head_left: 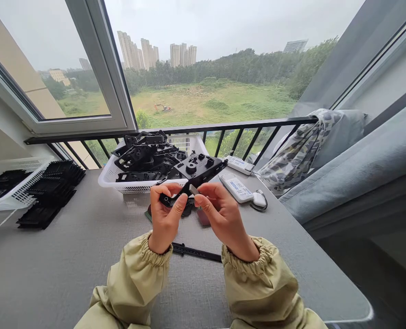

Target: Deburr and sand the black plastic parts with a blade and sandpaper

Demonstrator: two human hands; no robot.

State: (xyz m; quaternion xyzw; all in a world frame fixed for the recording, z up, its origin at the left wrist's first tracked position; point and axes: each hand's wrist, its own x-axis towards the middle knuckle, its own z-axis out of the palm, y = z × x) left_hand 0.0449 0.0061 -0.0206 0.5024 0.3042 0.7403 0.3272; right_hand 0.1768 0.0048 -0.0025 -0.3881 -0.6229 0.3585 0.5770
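My left hand (166, 214) is closed round the lower left end of a black moulded plastic part (198, 170). The part is tilted up to the right, with its wide end in front of the basket. Between the thumb and fingers of my right hand (221, 212) is a small grey block (193, 189), held against or close to the part's narrow section; whether they touch I cannot tell. Below my hands lies a black caliper (196, 251) on the table. Dark red and green pieces, one being a dark red block (203, 218), lie partly hidden behind my hands.
A white basket (107, 176) heaped with black plastic parts (144, 155) stands behind my hands. At the left are stacked black slotted parts (52, 192) and another white basket (24, 198). Two white boxes (237, 187) with a cable lie right, near a grey curtain (354, 169).
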